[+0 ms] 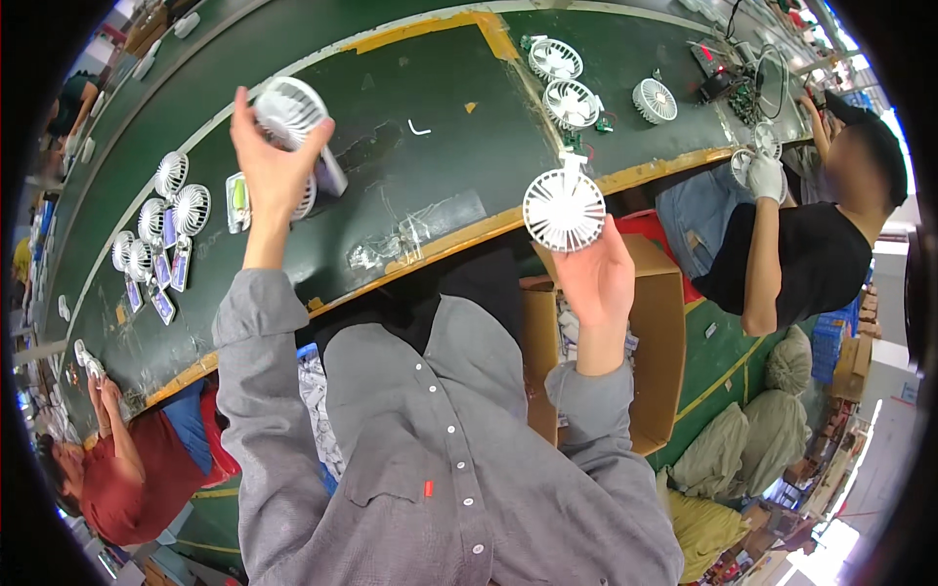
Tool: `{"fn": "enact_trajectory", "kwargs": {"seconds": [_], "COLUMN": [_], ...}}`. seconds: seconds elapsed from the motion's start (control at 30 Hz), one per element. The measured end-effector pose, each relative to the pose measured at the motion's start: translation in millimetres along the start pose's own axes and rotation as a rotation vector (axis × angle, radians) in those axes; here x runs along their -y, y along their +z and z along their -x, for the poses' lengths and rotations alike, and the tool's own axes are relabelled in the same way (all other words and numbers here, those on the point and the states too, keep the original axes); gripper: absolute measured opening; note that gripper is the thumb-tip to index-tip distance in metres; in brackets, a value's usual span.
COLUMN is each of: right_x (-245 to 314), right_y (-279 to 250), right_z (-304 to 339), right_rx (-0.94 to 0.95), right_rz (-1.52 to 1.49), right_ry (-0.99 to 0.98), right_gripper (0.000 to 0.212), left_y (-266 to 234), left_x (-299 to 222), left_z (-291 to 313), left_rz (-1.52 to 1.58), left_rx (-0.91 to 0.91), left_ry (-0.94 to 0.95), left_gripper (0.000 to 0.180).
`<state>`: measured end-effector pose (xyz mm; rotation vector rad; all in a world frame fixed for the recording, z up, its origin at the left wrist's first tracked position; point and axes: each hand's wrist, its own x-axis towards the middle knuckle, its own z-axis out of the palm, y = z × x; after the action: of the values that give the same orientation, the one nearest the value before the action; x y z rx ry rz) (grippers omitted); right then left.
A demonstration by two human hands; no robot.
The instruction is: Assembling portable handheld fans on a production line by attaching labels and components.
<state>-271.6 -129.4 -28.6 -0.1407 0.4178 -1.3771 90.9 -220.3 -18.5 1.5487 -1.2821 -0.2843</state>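
My left hand (266, 176) is raised over the green bench, with its thumb and fingers closed round a white round fan head (291, 109) that is slightly blurred. Behind that hand, partly hidden, lie a pale handle-like piece (330, 176) and a casing with a green cell (237, 200). At the bench's front edge my right hand (598, 278) grips the rim of a white fan (564, 209) from below. A short white neck and a small green circuit board show at its far end.
Several white fans with purple handles (168, 232) lie at the left. Farther right are two fan heads with boards (571, 104), a single fan head (655, 101) and wired equipment (718, 83). A cardboard box (657, 361) stands below the edge. Co-workers sit at both sides.
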Motion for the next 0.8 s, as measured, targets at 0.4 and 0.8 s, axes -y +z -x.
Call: {"fn": "enact_trajectory", "kwargs": {"seconds": [0.4, 0.8], "right_x": [-26.7, -41.4], "right_y": [-14.6, 46.3], "right_z": [-83.6, -68.8], "right_rx": [0.208, 0.249], "right_rz": [1.972, 1.442], "right_ry": [-0.85, -0.321], "right_gripper": [0.018, 0.056], "left_y": [-62.1, -57.6], "left_x": [-56.0, -63.5], "left_z": [64.1, 134.0], "left_rz": [1.128, 1.14], "left_rx": [0.023, 0.186], "left_ry": [-0.262, -0.215], "left_gripper": [0.06, 0.099]}}
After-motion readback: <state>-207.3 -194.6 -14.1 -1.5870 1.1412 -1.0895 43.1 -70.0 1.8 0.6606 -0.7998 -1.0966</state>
